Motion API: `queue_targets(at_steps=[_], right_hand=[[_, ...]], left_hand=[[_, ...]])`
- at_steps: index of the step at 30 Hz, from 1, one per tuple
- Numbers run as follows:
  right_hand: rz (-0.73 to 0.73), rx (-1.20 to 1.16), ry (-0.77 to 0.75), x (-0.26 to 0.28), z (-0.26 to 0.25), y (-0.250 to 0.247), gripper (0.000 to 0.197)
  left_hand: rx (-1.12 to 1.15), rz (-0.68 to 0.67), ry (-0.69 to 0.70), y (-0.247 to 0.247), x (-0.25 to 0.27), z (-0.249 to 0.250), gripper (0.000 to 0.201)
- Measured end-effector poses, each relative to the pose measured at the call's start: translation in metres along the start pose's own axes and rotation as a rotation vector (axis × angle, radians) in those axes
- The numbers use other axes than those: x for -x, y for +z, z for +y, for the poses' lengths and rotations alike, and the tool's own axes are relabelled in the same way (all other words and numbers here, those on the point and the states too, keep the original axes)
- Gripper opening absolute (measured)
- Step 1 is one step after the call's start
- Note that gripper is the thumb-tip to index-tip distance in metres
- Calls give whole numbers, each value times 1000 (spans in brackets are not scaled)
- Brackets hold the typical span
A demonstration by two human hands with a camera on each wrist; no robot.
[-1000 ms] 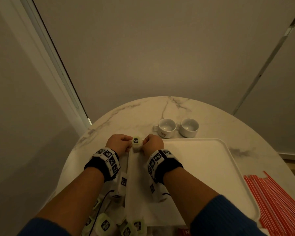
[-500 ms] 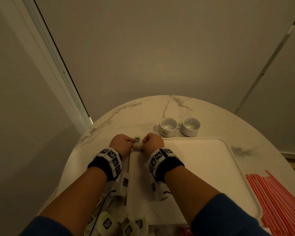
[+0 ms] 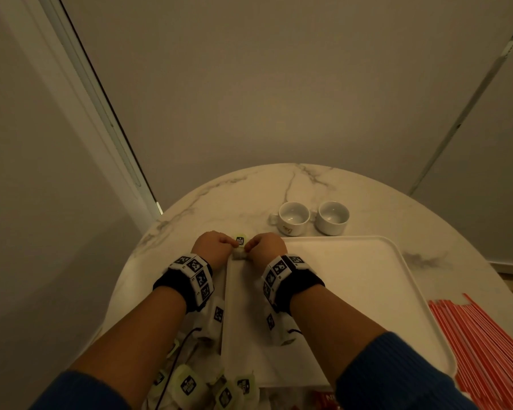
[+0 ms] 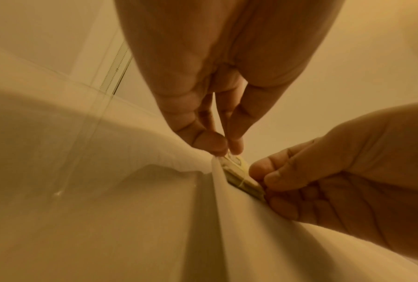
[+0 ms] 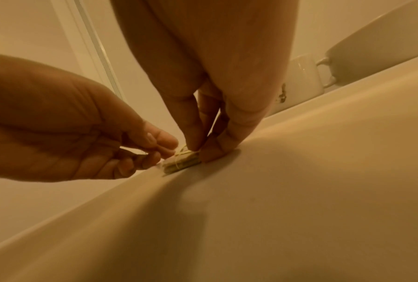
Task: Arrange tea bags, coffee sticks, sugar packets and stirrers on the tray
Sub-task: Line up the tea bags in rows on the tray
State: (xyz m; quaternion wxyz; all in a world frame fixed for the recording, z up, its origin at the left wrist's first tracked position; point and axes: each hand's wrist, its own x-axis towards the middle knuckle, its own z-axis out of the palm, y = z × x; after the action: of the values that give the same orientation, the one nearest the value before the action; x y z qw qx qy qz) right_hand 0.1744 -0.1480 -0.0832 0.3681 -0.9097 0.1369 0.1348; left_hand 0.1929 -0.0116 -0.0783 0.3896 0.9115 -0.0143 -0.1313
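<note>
— Two hands meet at the tray's far left corner. What have they got?

— One tea bag (image 3: 239, 250), resting on the tray (image 3: 353, 291) just inside its left rim. The left hand (image 3: 212, 247) pinches the tag end between thumb and fingertip; the right hand (image 3: 265, 248) pinches the bag itself, fingertips pressed down onto the tray floor.

— So both are closed on it?

— Yes, fingers curled, each nipping the same tea bag. In the right wrist view a string (image 5: 180, 159) is wrapped round the folded bag.

— Where is the rest?

— More tea bags (image 3: 190, 383) lie heaped on the bench (image 3: 249, 196) at the tray's near left corner, under the left forearm. Red stirrers (image 3: 486, 350) lie on the bench to the right of the tray. A red packet (image 3: 323, 399) shows at the near edge; I cannot tell what it holds.

— Anything else?

— Two white cups (image 3: 313, 217) stand side by side on the bench just beyond the tray's far rim.
</note>
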Motion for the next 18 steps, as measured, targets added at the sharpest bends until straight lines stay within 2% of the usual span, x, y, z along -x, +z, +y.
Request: queue_targets(at_steps=[4, 12, 18], right_hand=[[16, -53, 14, 0, 3, 0, 18], [-35, -21, -28, 3, 1, -2, 22], [-39, -45, -31, 5, 1, -4, 22]], left_hand=[[85, 38, -50, 0, -1, -1, 30], [-67, -15, 0, 1, 2, 2, 33], [-49, -14, 2, 1, 2, 3, 32]])
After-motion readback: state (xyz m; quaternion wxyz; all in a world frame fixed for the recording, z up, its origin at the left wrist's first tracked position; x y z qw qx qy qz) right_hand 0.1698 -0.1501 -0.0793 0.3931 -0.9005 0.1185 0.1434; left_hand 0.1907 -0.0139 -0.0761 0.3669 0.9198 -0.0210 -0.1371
